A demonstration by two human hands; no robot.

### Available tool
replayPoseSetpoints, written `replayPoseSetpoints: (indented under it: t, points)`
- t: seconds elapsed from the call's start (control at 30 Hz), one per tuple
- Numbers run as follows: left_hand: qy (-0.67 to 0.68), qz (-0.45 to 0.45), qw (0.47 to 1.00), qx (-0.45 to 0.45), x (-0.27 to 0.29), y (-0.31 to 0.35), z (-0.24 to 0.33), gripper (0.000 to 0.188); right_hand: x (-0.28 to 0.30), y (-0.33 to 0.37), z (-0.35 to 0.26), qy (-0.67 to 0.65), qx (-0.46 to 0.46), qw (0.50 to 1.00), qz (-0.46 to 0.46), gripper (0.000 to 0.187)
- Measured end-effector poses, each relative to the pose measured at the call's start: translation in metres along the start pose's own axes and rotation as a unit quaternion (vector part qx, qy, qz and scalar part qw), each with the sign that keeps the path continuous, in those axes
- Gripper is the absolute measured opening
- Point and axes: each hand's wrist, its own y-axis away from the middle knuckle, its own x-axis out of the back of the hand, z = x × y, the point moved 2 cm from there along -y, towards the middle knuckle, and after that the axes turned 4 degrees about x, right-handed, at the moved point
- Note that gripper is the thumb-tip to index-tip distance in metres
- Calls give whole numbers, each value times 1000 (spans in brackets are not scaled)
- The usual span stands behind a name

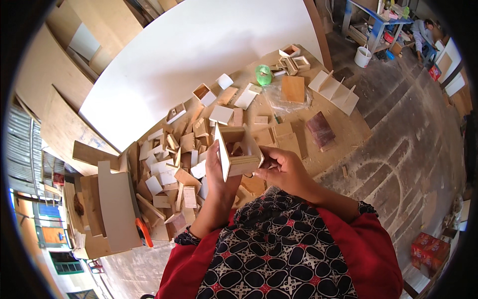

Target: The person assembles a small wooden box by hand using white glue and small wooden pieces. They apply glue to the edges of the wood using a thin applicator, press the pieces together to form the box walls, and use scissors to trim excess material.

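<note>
A small open-topped wooden box (243,166), with a white panel on its left side and bare plywood edges, is held up above the work table. My left hand (215,172) wraps around its left side and underside, partly hidden behind the white panel. At the box's right end, my right hand (286,167) pinches the wall with thumb and fingers. Under and around the box lie loose wood offcuts (162,167), some white-faced and some bare. A dark reddish-brown block (320,129) rests on the table to the right of my right hand.
More small boxes (203,93), a green bag (263,74) and a white piece with upright dividers (333,93) lie farther back. A large white board (199,55) rises behind the table. An orange handle (144,232) sticks out at left. A person (423,35) sits far right.
</note>
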Motion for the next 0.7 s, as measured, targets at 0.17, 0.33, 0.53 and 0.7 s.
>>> replayPoseSetpoints:
  t: [0.17,0.33,0.53,0.7]
  points:
    - [1,8,1000,27,7,-6,-4,35,10,-5,22,-52,-52,997,-11,42]
    - [-26,38,999,20,23,-9,-10,42,12,-6,28,-99,-90,991,-10,39]
    - [-78,90,993,-10,22,-2,-14,44,16,-3,30,-109,-79,989,-67,49]
    - [-129,95,986,-54,5,16,-7,53,11,-2,18,-46,4,998,-44,41]
